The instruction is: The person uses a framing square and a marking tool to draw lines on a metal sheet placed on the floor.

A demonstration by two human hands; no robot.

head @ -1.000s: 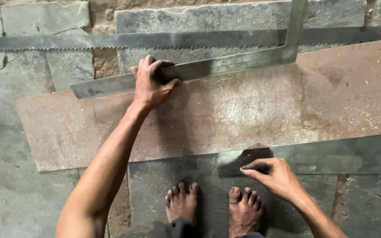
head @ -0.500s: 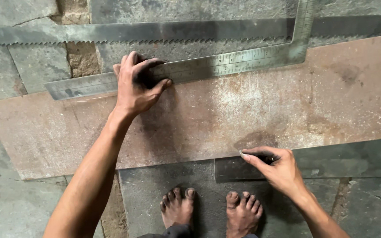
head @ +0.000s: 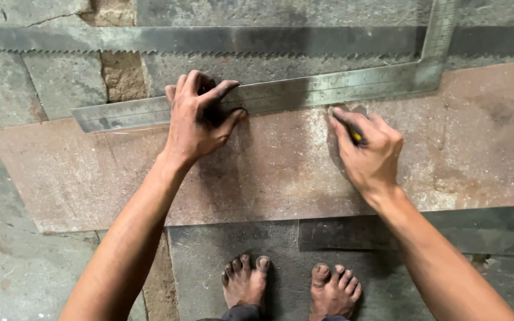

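Left hand (head: 200,119) pins steel square (head: 281,95) — scuffed, grey — on rusty sheet (head: 269,172).

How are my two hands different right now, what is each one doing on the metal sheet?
The left hand lies spread flat, pressing the steel square; the right hand is curled around a small yellow-tipped marker. The left is blackened with grime, the right cleaner. Both rest on the rusty sheet.

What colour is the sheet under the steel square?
Rusty reddish-brown sheet, clearest in the head view.
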